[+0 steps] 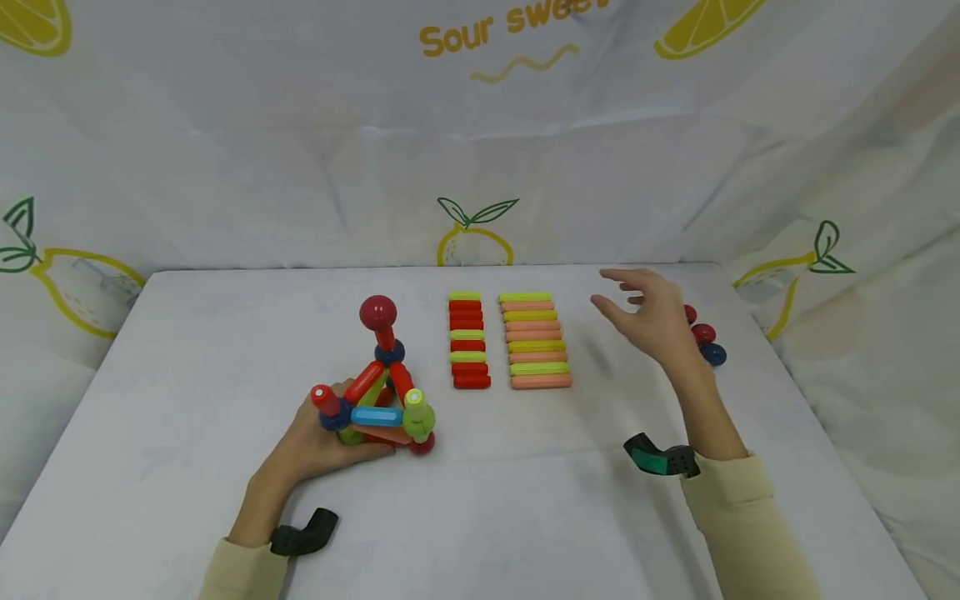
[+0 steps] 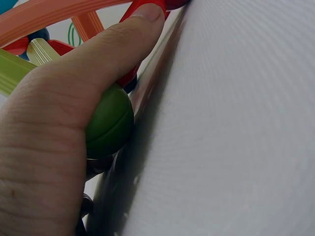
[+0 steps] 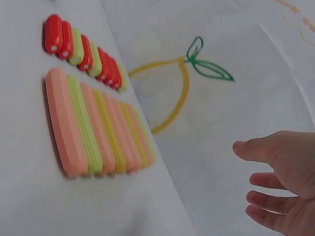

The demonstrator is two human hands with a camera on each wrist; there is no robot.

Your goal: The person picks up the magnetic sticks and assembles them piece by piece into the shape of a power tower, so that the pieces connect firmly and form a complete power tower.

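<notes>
With your left hand (image 1: pixel 322 440) curled round its base, hold the ball-and-stick frame (image 1: pixel 377 416) steady on the table (image 1: pixel 487 517), left of the short sticks (image 1: pixel 468 346), while your right hand (image 1: pixel 654 321), fingers apart, hangs near the balls (image 1: pixel 703 333).

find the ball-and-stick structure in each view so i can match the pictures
Head: the ball-and-stick structure is left of centre, gripped by the left hand.
Left wrist: upper left, partly behind that hand.
Right wrist: not in it.
Shared landmark: the white tabletop, in all three.
</notes>
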